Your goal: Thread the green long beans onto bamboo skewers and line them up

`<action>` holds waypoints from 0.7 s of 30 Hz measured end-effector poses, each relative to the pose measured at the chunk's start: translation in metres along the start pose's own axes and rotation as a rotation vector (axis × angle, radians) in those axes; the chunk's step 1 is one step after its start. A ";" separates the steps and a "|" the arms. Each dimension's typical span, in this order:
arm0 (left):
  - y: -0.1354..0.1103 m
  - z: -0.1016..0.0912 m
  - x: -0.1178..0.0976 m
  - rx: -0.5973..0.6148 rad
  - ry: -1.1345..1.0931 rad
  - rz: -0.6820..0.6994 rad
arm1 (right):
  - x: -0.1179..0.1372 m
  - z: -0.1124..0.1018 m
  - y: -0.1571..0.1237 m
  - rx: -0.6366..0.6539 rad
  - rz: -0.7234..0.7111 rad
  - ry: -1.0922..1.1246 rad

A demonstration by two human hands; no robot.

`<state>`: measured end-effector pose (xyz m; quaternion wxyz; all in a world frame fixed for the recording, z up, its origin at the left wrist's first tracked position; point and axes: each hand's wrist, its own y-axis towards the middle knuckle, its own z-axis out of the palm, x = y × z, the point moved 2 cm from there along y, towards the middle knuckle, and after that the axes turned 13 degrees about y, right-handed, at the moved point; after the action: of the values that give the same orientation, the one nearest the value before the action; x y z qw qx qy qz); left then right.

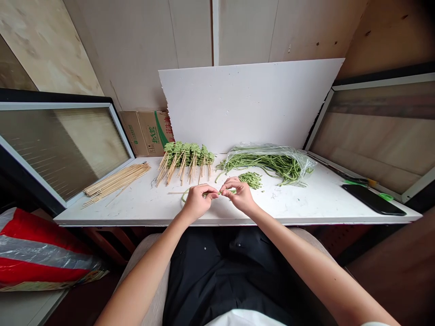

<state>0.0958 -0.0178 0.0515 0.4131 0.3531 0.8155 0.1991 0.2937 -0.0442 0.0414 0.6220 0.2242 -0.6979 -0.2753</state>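
Note:
My left hand [197, 200] is closed on a thin bamboo skewer [176, 193] that sticks out to the left, with a long green bean [184, 196] curling under it. My right hand [238, 194] pinches the green bean where it meets the skewer's tip, fingers pressed together. Both hands hover just above the white table [142, 203] near its front edge. A small pile of coiled bean pieces [251, 179] lies just beyond my right hand.
Finished bean skewers [185, 158] lie in a row at the back. Bare skewers [115, 181] are heaped at the left. Long beans in a plastic bag [272, 162] lie at the right, with a black phone [373, 199] and scissors [356, 180] farther right. A cardboard box [146, 132] stands behind.

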 end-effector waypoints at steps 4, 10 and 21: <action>-0.004 0.002 -0.004 -0.009 0.265 0.120 | -0.007 0.006 -0.004 -0.013 0.011 -0.079; -0.003 -0.012 0.002 -0.114 0.328 0.142 | -0.017 -0.020 0.004 -0.201 0.074 -0.038; 0.009 -0.020 0.035 -0.060 0.120 -0.025 | -0.034 -0.058 0.014 0.042 -0.104 -0.529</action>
<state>0.0690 0.0136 0.0498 0.3763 0.3177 0.8368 0.2390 0.3562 -0.0181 0.0298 0.3981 0.1928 -0.8292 -0.3416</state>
